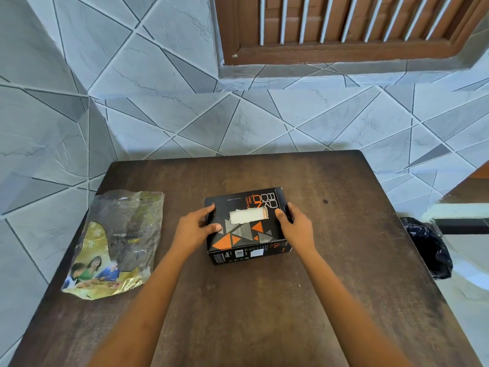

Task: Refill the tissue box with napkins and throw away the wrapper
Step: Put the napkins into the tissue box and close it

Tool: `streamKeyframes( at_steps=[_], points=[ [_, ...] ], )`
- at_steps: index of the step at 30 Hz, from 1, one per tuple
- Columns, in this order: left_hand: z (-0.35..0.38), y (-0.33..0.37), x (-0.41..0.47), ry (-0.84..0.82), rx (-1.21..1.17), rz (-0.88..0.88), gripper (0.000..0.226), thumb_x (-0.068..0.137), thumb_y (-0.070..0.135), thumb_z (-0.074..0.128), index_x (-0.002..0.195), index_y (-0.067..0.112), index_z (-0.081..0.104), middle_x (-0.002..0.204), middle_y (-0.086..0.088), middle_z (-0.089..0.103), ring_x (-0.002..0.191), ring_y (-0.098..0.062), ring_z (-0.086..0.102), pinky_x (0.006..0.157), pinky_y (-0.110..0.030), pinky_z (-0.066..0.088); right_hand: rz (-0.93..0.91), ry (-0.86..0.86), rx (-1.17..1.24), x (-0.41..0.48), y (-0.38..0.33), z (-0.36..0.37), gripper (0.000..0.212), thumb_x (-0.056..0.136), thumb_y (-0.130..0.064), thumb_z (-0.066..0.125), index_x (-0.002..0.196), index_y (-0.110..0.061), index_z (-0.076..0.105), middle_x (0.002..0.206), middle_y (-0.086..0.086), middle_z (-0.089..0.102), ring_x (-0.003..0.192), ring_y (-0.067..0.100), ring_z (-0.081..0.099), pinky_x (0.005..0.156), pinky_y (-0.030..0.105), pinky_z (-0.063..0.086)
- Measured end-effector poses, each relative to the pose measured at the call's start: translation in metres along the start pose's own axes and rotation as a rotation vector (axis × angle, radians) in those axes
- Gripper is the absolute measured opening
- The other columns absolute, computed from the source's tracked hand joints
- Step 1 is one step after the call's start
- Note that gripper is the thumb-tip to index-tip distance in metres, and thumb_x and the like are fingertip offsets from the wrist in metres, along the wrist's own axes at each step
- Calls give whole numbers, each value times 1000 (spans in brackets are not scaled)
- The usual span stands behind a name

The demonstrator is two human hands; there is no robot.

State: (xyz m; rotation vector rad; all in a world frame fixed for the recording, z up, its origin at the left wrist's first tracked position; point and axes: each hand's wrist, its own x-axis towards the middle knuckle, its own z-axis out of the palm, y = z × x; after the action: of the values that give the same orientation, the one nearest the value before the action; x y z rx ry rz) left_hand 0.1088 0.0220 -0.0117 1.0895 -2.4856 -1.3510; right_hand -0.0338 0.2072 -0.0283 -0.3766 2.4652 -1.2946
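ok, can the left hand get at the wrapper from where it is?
Probably yes. The left hand rests on the box, and the wrapper lies flat on the table on that hand's side, with only bare table between.

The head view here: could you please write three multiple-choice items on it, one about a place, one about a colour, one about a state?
1. Where does the wrapper lie?
A. On the table, on the left-hand side of the box
B. Inside the box
C. In the bin bag

2. What colour are the triangles on the black box?
A. Blue and green
B. Orange and grey
C. Pink and yellow

3. What are the hands doing?
A. Both grip the wrapper
B. Both hang off the table
C. Left hand and right hand hold the box's sides

Answers: 1 A, the wrapper lies flat beside it; 2 B, seen on the lid; 3 C, fingers wrap its edges.
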Motion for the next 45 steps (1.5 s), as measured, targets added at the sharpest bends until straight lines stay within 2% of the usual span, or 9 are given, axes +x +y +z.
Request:
streamKeyframes(
  at_steps=[4,10,20,26,30,33,35,38,45],
  points=[
    [2,-2,1,16,7,3,57,76,19,74,129,21,54,133,-9,56,119,-24,55,104,-36,42,116,74,125,9,4,-11,33,89,-18,54,120,-9,58,117,13,66,106,23,62,94,33,46],
    [4,-3,0,28,36,2,56,78,21,72,131,24,52,133,-10,56,120,-25,54,105,-38,41,96,158,71,14,13,-24,28,88,-13,54,114,-9,63,110,13,69,101,23,65,85,27,46],
    [5,0,-3,38,69,-5,56,80,23,70,132,22,50,135,-10,54,122,-25,52,105,-38,39,68,158,63,15,6,-17,25,84,-12,57,108,-11,66,103,12,72,94,24,66,74,24,45],
    [7,2,-5,51,72,-10,55,81,22,69,132,21,50,135,-10,54,122,-25,52,105,-38,38,35,144,52,12,11,-15,28,86,-12,56,114,-9,64,110,12,70,99,22,65,82,25,46],
    [8,3,-6,54,53,-17,55,81,22,69,132,21,50,137,-10,53,124,-25,51,105,-38,38,7,118,108,6,11,-8,30,89,-11,49,116,-8,62,116,13,67,92,19,62,86,29,47],
    [8,4,-8,56,75,-21,54,83,24,66,134,21,48,137,-11,52,125,-26,50,105,-39,38,47,75,164,2,10,-3,36,89,-19,53,123,-9,57,124,10,63,112,22,58,98,32,43],
    [9,6,-9,43,138,-13,54,87,26,62,137,23,43,139,-12,50,125,-27,49,104,-40,39,23,-3,175,-4,14,-2,44,88,-19,56,131,-12,49,129,8,59,118,20,55,99,28,40],
    [13,10,-17,-58,285,-16,64,89,33,57,145,26,27,143,-10,45,125,-28,48,102,-39,41,-16,-67,186,-10,21,-2,51,90,-18,54,138,-14,39,135,7,53,124,20,50,102,29,38],
    [18,10,-26,-168,321,-38,103,68,46,75,148,28,12,151,-13,31,139,-29,28,113,-46,29,-23,-116,211,-1,23,-4,47,89,-13,53,135,-15,43,133,7,55,122,20,51,100,31,42]
  ],
)
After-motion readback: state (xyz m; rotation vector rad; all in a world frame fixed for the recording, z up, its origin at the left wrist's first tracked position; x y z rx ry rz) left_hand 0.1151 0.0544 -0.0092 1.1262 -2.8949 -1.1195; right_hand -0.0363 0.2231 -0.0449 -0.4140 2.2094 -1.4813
